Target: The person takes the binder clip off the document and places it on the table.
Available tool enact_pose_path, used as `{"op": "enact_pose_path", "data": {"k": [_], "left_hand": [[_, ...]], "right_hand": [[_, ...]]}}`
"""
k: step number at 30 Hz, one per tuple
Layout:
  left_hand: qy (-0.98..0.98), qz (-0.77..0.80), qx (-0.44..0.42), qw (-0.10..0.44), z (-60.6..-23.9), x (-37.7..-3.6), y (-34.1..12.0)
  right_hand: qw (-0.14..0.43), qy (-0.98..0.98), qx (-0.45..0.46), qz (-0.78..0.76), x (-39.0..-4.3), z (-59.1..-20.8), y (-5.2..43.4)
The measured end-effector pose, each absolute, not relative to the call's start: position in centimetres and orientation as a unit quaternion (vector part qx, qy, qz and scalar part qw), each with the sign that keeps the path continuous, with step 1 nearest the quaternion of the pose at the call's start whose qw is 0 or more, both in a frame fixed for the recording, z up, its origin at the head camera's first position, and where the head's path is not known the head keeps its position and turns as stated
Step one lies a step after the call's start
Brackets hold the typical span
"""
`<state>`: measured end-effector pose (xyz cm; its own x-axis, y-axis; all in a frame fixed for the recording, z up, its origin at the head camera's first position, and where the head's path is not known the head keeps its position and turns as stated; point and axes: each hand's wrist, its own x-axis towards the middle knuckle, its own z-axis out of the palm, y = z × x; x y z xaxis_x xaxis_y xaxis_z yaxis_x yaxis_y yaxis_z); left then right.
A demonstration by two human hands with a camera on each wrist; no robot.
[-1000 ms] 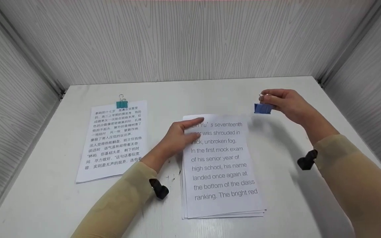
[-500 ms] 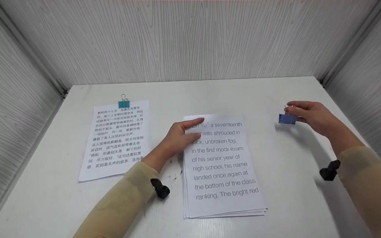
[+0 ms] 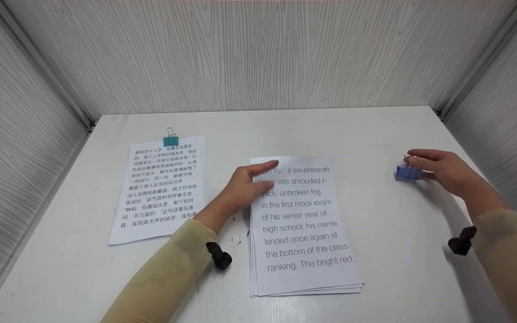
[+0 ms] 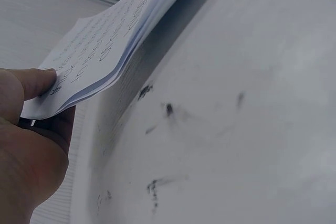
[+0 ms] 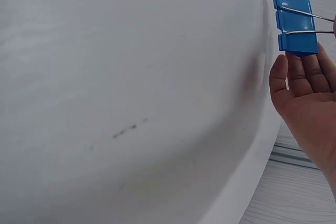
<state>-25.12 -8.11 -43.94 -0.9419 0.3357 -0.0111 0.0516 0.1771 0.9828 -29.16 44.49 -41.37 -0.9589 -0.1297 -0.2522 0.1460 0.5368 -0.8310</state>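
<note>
A stack of printed sheets (image 3: 305,229) with English text lies at the middle of the white table (image 3: 375,130). My left hand (image 3: 265,175) holds its top-left corner. In the left wrist view that corner (image 4: 100,61) is raised off the table, with fingers (image 4: 29,82) above and below it. My right hand (image 3: 413,162) is off to the right of the stack, low over the table, and pinches the wire handles of a blue binder clip (image 3: 407,172). The right wrist view shows the blue clip (image 5: 295,23) at my fingertips (image 5: 294,69), its jaw pointing away from the palm.
A second paper stack (image 3: 162,188) with Chinese text lies at the left, bound at its top edge by a teal binder clip (image 3: 171,140). Grey panel walls (image 3: 258,54) close the table in at the back and both sides.
My right hand has carried the blue clip to the right and down, away from the stack's top edge. The left hand and the stack have stayed put.
</note>
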Motion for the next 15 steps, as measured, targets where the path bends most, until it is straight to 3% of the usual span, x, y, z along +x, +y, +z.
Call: {"op": "enact_pose_path", "data": {"k": [15], "left_hand": [[0.755,0.632,0.124,0.120,-44.32,-25.41,-7.64]], "right_hand": [[0.149,0.877,0.009,-0.456,-28.94,-41.85,44.91]]}}
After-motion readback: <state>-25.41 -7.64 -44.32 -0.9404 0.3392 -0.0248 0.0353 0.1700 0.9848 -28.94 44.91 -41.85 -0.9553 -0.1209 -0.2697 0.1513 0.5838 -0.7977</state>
